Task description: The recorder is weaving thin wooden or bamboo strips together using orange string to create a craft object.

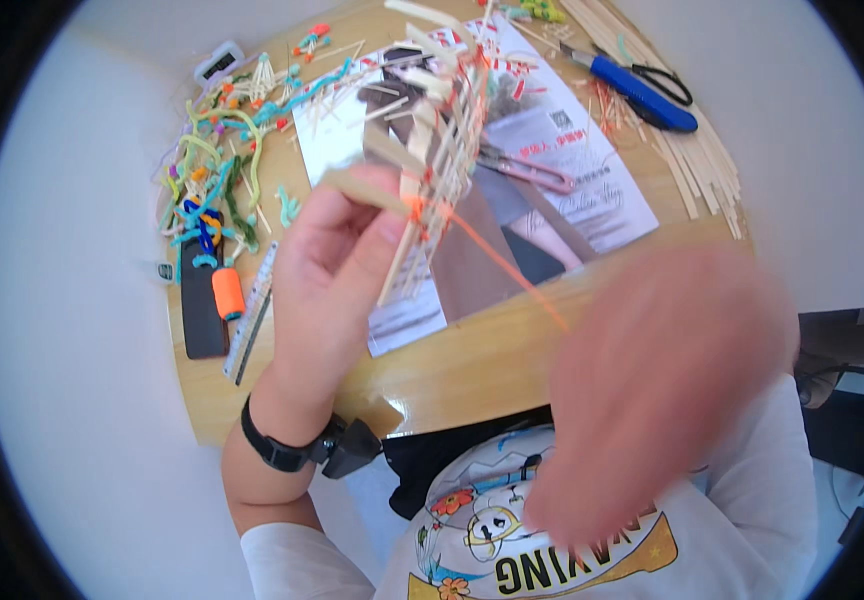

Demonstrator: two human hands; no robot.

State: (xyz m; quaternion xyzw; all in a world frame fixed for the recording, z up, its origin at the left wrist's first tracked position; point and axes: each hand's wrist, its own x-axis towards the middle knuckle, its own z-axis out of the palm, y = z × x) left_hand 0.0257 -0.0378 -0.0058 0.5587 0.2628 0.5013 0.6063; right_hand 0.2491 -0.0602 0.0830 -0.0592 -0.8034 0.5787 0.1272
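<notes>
My left hand (327, 270) pinches a lattice of thin pale wooden sticks (432, 150); my blurred right hand (652, 390) pulls its orange thread (502, 265), grip unclear.

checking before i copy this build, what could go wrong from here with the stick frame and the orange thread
1. The left hand pinches the stick frame at one lower corner only, so a pull on the thread could twist or loosen the sticks.
2. The orange thread runs taut toward the blurred right hand; a hard tug might snap it or undo the wrap.
3. The frame hangs above pink pliers and loose sticks, which the thread could snag.
</notes>
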